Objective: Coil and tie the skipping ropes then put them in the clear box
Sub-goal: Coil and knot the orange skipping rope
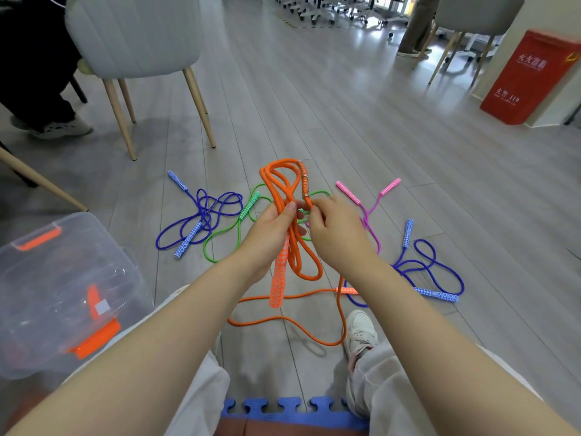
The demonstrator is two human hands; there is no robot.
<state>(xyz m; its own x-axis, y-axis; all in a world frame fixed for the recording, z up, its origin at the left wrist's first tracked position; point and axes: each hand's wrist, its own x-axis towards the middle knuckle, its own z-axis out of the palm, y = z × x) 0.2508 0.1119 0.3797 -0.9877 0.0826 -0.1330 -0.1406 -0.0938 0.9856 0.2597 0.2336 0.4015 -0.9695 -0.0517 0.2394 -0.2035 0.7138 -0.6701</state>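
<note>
My left hand (267, 234) grips the middle of a coiled orange skipping rope (281, 180), loops sticking up and one patterned orange handle (279, 278) hanging below. My right hand (333, 228) pinches the rope end just below the other orange handle (304, 179), which stands upright. A second orange rope (283, 319) trails loose on the floor by my feet. Loose on the floor lie a blue rope (201, 218) at left, a green rope (226, 234), a pink rope (367, 209) and another blue rope (430, 269) at right. The clear box (47, 278) with orange latches stands at left.
A grey chair (135, 36) with wooden legs stands behind the ropes at left, with a seated person's leg and shoe (53, 127) beside it. A red cabinet (531, 77) stands at right. My shoe (360, 332) and a blue foam mat (292, 410) are near me.
</note>
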